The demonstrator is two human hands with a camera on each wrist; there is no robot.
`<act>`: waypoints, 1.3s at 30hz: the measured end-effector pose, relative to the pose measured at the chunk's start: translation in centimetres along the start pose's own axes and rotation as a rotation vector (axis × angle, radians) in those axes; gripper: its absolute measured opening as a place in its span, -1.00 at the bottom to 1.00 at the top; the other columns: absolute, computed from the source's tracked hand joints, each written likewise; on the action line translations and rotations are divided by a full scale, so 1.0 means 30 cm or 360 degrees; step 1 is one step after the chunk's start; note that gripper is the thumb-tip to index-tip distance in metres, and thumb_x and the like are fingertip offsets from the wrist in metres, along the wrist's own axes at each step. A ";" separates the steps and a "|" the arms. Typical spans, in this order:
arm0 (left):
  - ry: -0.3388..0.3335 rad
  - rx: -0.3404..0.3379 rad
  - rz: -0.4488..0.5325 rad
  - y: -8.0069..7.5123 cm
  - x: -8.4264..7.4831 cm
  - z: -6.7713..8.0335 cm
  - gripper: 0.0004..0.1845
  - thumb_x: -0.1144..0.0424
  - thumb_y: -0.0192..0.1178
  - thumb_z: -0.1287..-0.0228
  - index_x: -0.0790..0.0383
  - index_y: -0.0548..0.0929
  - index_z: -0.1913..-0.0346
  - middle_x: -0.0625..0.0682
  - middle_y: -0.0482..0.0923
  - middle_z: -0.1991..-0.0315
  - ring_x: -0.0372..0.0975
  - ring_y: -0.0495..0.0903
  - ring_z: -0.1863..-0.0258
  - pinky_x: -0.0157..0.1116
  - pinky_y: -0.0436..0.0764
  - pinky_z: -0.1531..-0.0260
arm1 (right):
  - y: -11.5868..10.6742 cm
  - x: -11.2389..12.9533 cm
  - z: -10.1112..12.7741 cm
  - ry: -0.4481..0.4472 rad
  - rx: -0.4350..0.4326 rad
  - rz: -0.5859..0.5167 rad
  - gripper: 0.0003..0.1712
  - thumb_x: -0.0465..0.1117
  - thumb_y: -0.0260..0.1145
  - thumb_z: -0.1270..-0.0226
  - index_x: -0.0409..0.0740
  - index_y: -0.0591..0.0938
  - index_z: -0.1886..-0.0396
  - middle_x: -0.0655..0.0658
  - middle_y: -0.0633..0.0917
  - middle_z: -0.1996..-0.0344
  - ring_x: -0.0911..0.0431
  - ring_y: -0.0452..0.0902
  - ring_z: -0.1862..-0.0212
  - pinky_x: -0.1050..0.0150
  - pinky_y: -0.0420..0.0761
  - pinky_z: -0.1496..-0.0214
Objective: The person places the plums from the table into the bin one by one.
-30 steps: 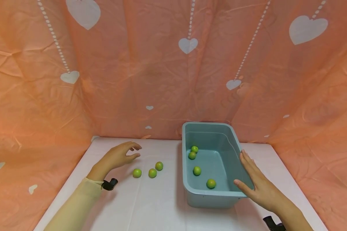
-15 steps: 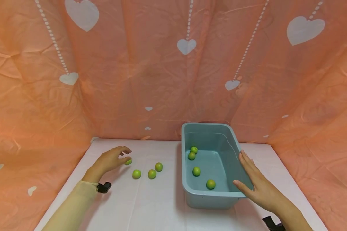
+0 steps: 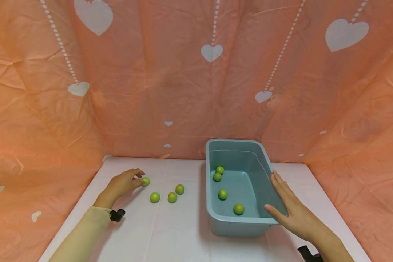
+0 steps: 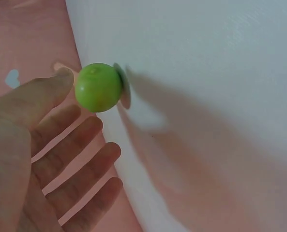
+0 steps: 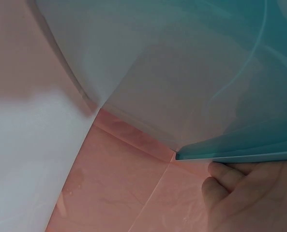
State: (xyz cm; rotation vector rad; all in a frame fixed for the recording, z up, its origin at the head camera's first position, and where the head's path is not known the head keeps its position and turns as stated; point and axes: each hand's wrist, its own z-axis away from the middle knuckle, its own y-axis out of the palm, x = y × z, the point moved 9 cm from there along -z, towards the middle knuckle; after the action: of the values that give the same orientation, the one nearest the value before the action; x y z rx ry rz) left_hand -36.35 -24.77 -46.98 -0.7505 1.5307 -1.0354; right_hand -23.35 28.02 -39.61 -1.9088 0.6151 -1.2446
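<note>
Fingertips of the left hand [image 3: 122,183] meet a small green ball [image 3: 145,181] on the white table [image 3: 170,233], near its far left part. From the left wrist view the ball [image 4: 98,87] sits against the tip of one finger [image 4: 46,94], while the other fingers lie spread and only loosely bent beneath it, so the hand touches the ball rather than closing round it; the thumb is out of sight there. Three more green balls lie on the table between that hand and the tub: one [image 3: 155,197] nearest the hand, one [image 3: 172,197] just beside it, and one [image 3: 179,189] a little farther back. A blue-green plastic tub [image 3: 216,218] stands right of them, and four green balls rest on its floor: two [image 3: 219,170] [image 3: 217,177] close together at the far left, one [image 3: 222,194] in the middle, one [image 3: 238,209] near the front wall. The right hand [image 3: 291,211] lies flat against the tub's right wall with fingers straight and together, thumb at the front corner of the rim; it grips nothing. The right wrist view shows its fingers [image 5: 240,188] just under the tub's edge [image 5: 240,154]. Orange cloth [image 3: 150,91] with white hearts hangs behind and on both sides of the table.
</note>
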 end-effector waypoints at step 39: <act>-0.0103 0.0055 -0.0015 0.043 0.039 -0.004 -0.66 0.04 0.42 -0.46 0.15 0.73 -0.13 0.08 0.74 0.02 0.06 0.69 -0.02 0.24 0.61 -0.07 | 0.001 0.001 0.000 0.0005 0.0007 -0.0008 0.09 0.01 0.38 -0.57 -0.06 -0.08 -0.80 -0.13 -0.13 -0.77 -0.25 -0.32 -0.75 -0.19 -0.19 -0.71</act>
State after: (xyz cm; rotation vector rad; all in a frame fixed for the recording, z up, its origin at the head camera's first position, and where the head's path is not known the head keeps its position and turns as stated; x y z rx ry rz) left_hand -36.62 -25.25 -48.65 -0.7604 1.4517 -1.0325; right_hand -23.33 27.99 -39.61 -1.9063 0.6090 -1.2514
